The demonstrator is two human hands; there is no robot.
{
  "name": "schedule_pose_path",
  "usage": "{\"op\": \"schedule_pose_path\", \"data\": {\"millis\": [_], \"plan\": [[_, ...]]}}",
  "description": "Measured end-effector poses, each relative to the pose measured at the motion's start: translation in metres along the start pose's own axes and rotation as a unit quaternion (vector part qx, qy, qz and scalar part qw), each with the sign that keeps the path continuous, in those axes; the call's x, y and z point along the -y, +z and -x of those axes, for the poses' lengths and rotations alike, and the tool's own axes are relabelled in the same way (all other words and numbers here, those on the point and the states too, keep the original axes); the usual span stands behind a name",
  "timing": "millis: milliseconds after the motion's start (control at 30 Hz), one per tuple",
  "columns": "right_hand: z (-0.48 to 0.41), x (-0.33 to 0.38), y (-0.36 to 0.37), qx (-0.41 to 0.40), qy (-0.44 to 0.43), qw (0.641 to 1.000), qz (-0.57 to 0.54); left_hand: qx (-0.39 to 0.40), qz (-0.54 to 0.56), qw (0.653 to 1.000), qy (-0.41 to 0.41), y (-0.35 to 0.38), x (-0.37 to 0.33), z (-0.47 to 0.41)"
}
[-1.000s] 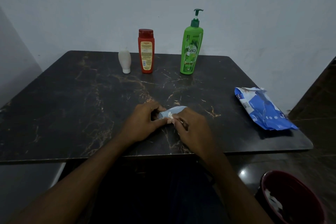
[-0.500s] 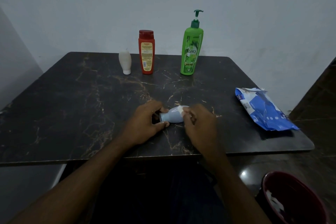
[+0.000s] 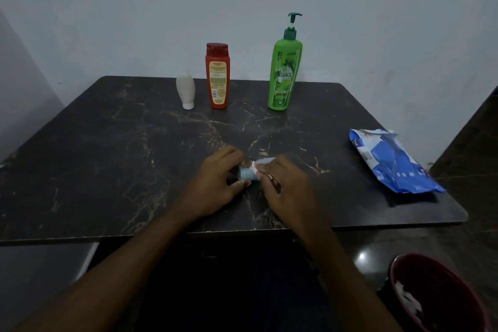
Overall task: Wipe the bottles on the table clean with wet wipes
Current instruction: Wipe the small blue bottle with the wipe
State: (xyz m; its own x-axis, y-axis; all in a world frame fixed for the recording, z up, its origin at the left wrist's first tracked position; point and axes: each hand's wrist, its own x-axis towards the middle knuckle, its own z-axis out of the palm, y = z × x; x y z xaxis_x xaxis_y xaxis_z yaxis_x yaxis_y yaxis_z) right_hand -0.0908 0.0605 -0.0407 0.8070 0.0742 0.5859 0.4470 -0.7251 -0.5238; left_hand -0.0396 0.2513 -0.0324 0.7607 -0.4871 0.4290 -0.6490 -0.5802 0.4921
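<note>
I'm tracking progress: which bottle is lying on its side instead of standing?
The small pale blue bottle, held between the left hand and right hand; the other three stand upright at the back.

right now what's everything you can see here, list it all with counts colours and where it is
table: 1, dark marble with tan veins, fills the middle of the view
pump bottle: 1, green, upright at the far edge, right of the row
red bottle: 1, red with a yellow label, upright at the far edge, middle of the row
white bottle: 1, white, standing on its cap, left of the row
small bottle: 1, pale blue, lying between both hands near the front edge
wipe: 1, white, pressed on the small bottle
wipes pack: 1, blue, right side of the table
bin: 1, dark red, on the floor at lower right, white scraps inside
left hand: holds the small bottle
right hand: holds the wipe
</note>
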Motion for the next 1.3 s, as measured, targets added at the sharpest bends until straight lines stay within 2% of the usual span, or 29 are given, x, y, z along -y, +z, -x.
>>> {"op": "schedule_pose_path", "data": {"millis": [133, 200, 233, 333, 367, 500, 567, 700, 900, 1133, 1300], "plan": [[-0.008, -0.017, -0.004, -0.084, 0.141, 0.986, -0.013, -0.015, 0.005, 1.000, 0.007, -0.002, -0.002, 0.002], [-0.010, -0.021, -0.003, -0.075, 0.183, 0.980, -0.004, -0.022, 0.006, 1.000, 0.009, -0.002, -0.003, 0.003], [-0.009, -0.018, -0.002, -0.062, 0.169, 0.984, 0.002, -0.024, 0.008, 1.000, 0.009, -0.002, -0.004, 0.003], [-0.001, -0.005, 0.002, -0.024, 0.018, 0.999, -0.021, -0.021, 0.008, 1.000, 0.005, -0.002, -0.005, 0.003], [0.000, -0.005, 0.002, -0.015, -0.003, 0.999, -0.031, -0.021, 0.007, 1.000, 0.007, -0.001, -0.005, 0.003], [-0.006, -0.018, 0.003, -0.102, 0.086, 0.990, -0.042, -0.021, -0.002, 1.000, 0.023, 0.000, -0.004, 0.003], [-0.008, -0.019, 0.007, -0.091, 0.111, 0.989, -0.014, -0.020, -0.011, 0.999, 0.028, 0.001, -0.004, 0.003], [-0.002, -0.013, 0.007, -0.064, 0.001, 0.998, 0.003, -0.022, -0.012, 0.999, 0.047, 0.002, -0.003, 0.003], [0.001, -0.011, 0.006, -0.045, -0.052, 0.998, 0.014, -0.019, -0.037, 0.997, 0.064, 0.002, -0.004, 0.004], [0.004, -0.009, 0.006, -0.040, -0.049, 0.997, 0.050, -0.017, -0.045, 0.996, 0.078, -0.001, -0.011, 0.005], [0.002, -0.011, 0.007, -0.054, 0.032, 0.997, 0.051, -0.018, -0.056, 0.994, 0.088, -0.002, -0.013, 0.005]]}}
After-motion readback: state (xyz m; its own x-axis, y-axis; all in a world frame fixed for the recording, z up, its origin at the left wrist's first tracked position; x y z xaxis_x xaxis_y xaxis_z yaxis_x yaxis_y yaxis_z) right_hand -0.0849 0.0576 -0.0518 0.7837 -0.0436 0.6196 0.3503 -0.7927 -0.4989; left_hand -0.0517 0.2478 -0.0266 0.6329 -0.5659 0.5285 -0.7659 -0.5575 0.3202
